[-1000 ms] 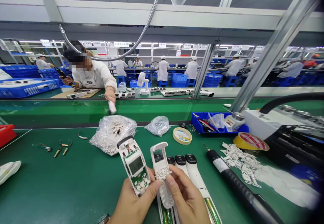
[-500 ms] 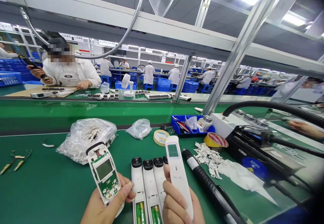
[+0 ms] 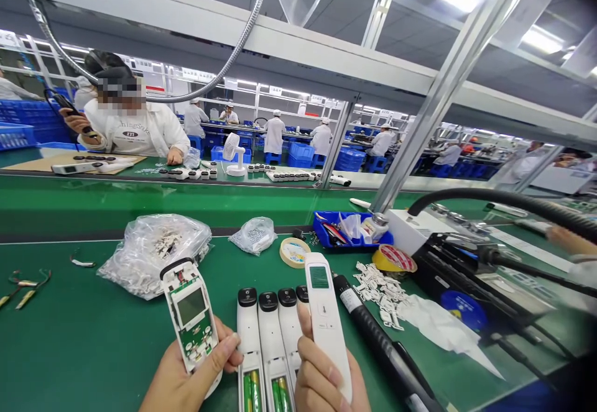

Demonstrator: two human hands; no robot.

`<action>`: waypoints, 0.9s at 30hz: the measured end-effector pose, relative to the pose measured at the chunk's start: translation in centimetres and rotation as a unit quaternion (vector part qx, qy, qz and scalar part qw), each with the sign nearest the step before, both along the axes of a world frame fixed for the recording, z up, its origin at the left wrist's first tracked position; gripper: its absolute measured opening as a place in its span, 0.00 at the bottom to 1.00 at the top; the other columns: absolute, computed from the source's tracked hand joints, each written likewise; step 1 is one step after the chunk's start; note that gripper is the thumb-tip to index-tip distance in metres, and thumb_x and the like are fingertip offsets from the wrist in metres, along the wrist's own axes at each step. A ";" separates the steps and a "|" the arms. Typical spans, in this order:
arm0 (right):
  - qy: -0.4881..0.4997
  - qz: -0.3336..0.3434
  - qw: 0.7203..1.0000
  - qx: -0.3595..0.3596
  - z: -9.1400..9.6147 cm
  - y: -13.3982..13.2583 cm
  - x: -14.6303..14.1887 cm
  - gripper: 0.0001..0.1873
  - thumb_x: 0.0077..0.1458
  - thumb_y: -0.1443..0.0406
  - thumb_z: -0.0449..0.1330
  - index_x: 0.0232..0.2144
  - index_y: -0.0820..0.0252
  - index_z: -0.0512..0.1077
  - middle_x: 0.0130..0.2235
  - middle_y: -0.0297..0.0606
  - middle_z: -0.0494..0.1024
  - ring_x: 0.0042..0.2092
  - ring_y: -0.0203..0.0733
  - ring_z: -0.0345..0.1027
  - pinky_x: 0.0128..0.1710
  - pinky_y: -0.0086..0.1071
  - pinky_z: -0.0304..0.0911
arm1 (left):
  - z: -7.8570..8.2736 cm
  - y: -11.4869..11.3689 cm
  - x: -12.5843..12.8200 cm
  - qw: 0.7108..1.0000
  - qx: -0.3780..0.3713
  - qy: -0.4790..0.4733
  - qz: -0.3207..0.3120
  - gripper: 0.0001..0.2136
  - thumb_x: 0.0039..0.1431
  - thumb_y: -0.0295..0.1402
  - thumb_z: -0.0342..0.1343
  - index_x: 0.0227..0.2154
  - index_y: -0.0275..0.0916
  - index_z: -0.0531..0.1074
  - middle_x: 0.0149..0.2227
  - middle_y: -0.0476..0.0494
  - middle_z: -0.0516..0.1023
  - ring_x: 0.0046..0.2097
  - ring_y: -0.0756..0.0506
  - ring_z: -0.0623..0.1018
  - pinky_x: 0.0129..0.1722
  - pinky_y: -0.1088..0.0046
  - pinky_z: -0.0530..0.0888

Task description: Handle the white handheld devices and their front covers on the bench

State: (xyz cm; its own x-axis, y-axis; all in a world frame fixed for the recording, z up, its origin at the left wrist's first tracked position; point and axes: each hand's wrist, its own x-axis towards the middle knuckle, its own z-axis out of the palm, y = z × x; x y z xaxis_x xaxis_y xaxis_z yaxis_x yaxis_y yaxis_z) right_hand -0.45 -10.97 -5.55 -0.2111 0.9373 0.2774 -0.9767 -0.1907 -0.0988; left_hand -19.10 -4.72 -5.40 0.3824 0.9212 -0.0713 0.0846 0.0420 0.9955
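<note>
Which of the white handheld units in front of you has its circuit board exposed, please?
The open unit in the left hand; the right hand holds a closed one.

Your surface (image 3: pixel 93 350) is plain green throughout. Your left hand (image 3: pixel 181 381) carries a white open plastic casing (image 3: pixel 190 319) showing a green circuit board and a grey screen. Your right hand (image 3: pixel 321 381) carries a white plastic front cover (image 3: pixel 326 319) with a green-grey window. The row of white plastic units (image 3: pixel 270 337) between them has black caps and yellow-green batteries. Your long cylindrical tool (image 3: pixel 377 343) is black with a white label. The shallow plastic tray (image 3: pixel 347 228) is blue. One tape roll (image 3: pixel 394 260) is yellow with red print on white.
</note>
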 end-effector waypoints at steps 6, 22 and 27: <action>-0.030 -0.032 0.998 -0.034 -0.6 -0.2 0.0 0.07 0.62 0.66 0.53 0.36 0.65 0.68 0.17 0.19 0.59 0.11 0.20 0.38 0.07 0.14 0.34 | 0.1 -0.1 -0.1 1.000 -0.006 -0.003 -0.008 0.13 0.55 0.46 0.56 0.27 0.40 0.70 0.27 0.47 0.76 0.32 0.46 0.75 0.34 0.73 0.74; 0.015 -0.028 0.999 0.010 -0.9 -0.6 -0.2 0.14 0.62 0.67 0.46 0.23 0.58 0.54 0.16 0.19 0.57 0.11 0.20 0.37 0.09 0.10 0.39 | -0.3 -0.2 -0.1 1.000 -0.012 -0.009 -0.005 0.14 0.55 0.47 0.55 0.28 0.40 0.69 0.27 0.49 0.75 0.31 0.47 0.73 0.34 0.76 0.73; 0.052 -0.020 0.998 0.023 -1.2 -0.6 -0.3 0.13 0.61 0.64 0.49 0.24 0.58 0.57 0.16 0.18 0.57 0.11 0.18 0.37 0.11 0.09 0.43 | 0.0 -0.2 0.0 1.000 0.005 0.000 -0.013 0.15 0.55 0.48 0.54 0.27 0.40 0.69 0.26 0.48 0.74 0.31 0.47 0.74 0.33 0.76 0.72</action>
